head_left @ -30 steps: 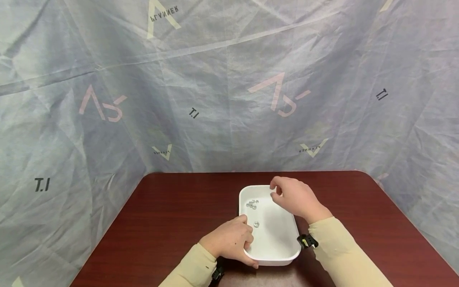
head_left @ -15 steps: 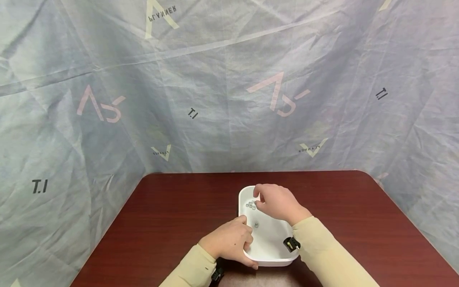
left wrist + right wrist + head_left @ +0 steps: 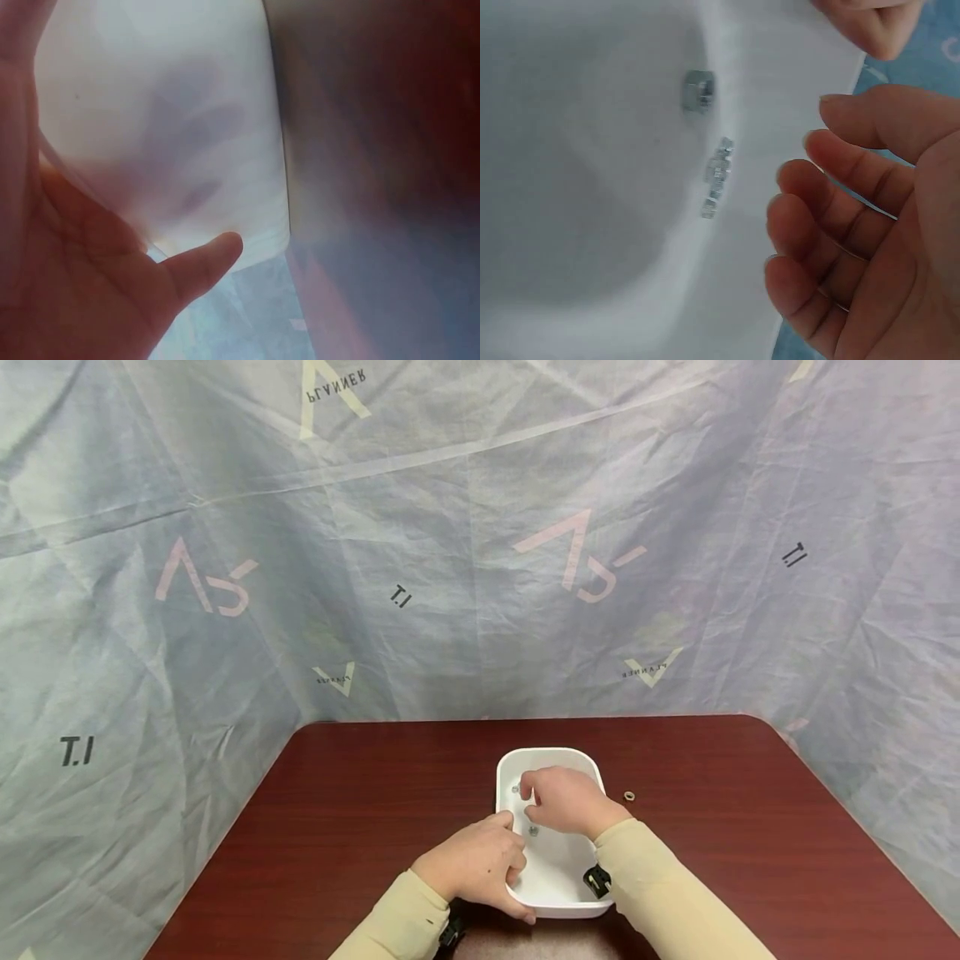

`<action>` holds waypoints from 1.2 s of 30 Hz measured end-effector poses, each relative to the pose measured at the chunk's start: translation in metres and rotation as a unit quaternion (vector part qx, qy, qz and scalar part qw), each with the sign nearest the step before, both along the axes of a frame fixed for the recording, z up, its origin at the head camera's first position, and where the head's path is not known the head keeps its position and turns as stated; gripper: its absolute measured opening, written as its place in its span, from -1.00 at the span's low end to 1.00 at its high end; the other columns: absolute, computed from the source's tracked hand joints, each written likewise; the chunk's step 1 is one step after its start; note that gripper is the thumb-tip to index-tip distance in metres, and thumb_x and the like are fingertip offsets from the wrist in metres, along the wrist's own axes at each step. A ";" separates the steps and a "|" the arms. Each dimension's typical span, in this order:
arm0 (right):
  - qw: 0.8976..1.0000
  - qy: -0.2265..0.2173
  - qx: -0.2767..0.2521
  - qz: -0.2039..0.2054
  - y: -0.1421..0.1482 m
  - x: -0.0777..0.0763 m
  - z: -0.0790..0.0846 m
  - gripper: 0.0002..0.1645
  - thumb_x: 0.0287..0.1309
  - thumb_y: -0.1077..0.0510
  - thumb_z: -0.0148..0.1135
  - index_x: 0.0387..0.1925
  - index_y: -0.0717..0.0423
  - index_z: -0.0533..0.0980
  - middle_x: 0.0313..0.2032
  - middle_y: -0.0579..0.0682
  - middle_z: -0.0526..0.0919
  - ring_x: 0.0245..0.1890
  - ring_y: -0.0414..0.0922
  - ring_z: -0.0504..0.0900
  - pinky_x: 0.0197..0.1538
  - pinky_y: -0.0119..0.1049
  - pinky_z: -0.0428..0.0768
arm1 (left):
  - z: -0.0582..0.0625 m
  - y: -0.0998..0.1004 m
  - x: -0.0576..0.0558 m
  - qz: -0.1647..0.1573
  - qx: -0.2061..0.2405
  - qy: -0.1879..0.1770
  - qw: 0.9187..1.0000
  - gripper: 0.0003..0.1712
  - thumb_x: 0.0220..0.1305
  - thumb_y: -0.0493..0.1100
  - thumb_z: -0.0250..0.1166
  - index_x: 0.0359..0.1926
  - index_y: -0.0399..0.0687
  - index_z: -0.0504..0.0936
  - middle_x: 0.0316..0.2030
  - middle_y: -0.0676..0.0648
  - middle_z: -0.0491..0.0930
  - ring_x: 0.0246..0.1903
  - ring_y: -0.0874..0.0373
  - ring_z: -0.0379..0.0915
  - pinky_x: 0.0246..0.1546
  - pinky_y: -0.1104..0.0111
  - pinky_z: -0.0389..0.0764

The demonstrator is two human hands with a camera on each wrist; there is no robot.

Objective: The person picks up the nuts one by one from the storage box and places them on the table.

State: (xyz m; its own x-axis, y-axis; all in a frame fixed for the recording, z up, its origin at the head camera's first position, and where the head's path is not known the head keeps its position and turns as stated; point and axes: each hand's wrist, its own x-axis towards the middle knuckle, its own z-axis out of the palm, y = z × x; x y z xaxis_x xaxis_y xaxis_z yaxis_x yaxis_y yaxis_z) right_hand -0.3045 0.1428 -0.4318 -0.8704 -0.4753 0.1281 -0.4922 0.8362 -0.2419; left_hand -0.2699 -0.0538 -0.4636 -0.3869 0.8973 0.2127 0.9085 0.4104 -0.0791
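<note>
A white tray [image 3: 561, 912] lies on the table. My left hand [image 3: 480, 864] holds its near left corner, fingers over the rim and thumb against the outer wall; the thumb [image 3: 206, 262] shows in the left wrist view. Over the tray's interior is my right hand [image 3: 566, 800], its fingers loosely bent with no object visible between them. In the right wrist view a larger metal nut [image 3: 698, 91] and a row of several small nuts [image 3: 718, 176] lie along the tray's side. From the head, my right hand hides most of the small nuts.
A small ring-shaped piece [image 3: 629, 796], like a nut, lies on the dark red table [image 3: 720, 827] to the right of the tray. A grey printed sheet [image 3: 480, 610] hangs behind the table.
My right hand has moved left and toward me, from the tray's far right rim to above its interior. The ring-shaped piece has come into view. My left hand keeps its hold.
</note>
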 end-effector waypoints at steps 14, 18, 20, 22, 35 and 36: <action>0.998 -0.061 0.025 0.002 -0.005 0.003 -0.017 -0.83 -0.06 0.10 0.43 -0.38 -0.13 0.59 -0.58 -0.24 0.47 -0.52 -0.18 0.44 -0.36 -0.18 0.45 | 0.001 -0.006 0.004 -0.003 -0.013 0.021 1.000 -0.34 -0.23 0.58 0.43 -0.82 0.34 0.30 -0.69 0.43 0.21 -0.46 0.32 0.11 -0.35 0.55 0.17; 0.996 -0.081 0.025 0.007 -0.006 0.003 -0.019 -0.83 -0.07 0.16 0.40 -0.38 -0.12 0.58 -0.58 -0.24 0.47 -0.51 -0.18 0.44 -0.34 -0.20 0.45 | 0.000 -0.006 0.003 -0.002 -0.012 0.019 1.000 -0.35 -0.24 0.58 0.44 -0.82 0.35 0.30 -0.69 0.43 0.22 -0.46 0.32 0.10 -0.34 0.55 0.18; 0.996 -0.089 0.023 0.009 -0.005 0.003 -0.019 -0.82 -0.08 0.18 0.38 -0.39 -0.12 0.57 -0.58 -0.23 0.47 -0.51 -0.18 0.44 -0.34 -0.20 0.44 | 0.000 -0.006 0.003 -0.003 -0.012 0.019 1.000 -0.35 -0.24 0.57 0.44 -0.82 0.35 0.30 -0.69 0.42 0.21 -0.45 0.31 0.10 -0.33 0.55 0.17; 0.995 -0.095 0.020 0.015 -0.005 0.002 -0.020 -0.81 -0.07 0.20 0.38 -0.39 -0.12 0.56 -0.57 -0.22 0.48 -0.51 -0.18 0.44 -0.34 -0.21 0.45 | 0.001 -0.006 0.003 -0.003 -0.012 0.018 1.000 -0.35 -0.23 0.57 0.44 -0.82 0.34 0.30 -0.68 0.41 0.20 -0.45 0.31 0.11 -0.33 0.55 0.17; 0.997 -0.061 0.044 0.026 -0.002 -0.003 -0.029 -0.78 -0.07 0.19 0.38 -0.52 -0.17 0.48 -0.57 -0.27 0.46 -0.52 -0.19 0.43 -0.33 -0.24 0.45 | 0.005 -0.003 0.005 -0.003 -0.002 0.016 1.000 -0.35 -0.26 0.55 0.48 -0.83 0.33 0.32 -0.69 0.41 0.24 -0.46 0.32 0.13 -0.37 0.57 0.16; 0.997 -0.058 0.047 0.026 -0.002 -0.003 -0.029 -0.78 -0.07 0.18 0.38 -0.53 -0.17 0.48 -0.57 -0.27 0.46 -0.52 -0.19 0.42 -0.34 -0.23 0.45 | 0.005 -0.003 0.005 -0.003 -0.002 0.016 1.000 -0.35 -0.26 0.54 0.48 -0.83 0.33 0.32 -0.69 0.41 0.24 -0.46 0.32 0.13 -0.37 0.57 0.15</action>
State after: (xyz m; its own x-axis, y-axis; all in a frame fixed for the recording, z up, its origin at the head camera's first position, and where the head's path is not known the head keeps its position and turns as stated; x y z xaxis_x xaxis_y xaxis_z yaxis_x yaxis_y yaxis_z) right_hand -0.3080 0.1407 -0.4608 -0.8501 -0.5262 -0.0193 -0.5096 0.8315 -0.2211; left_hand -0.2649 -0.0566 -0.4584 -0.3746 0.9002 0.2220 0.9078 0.4047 -0.1095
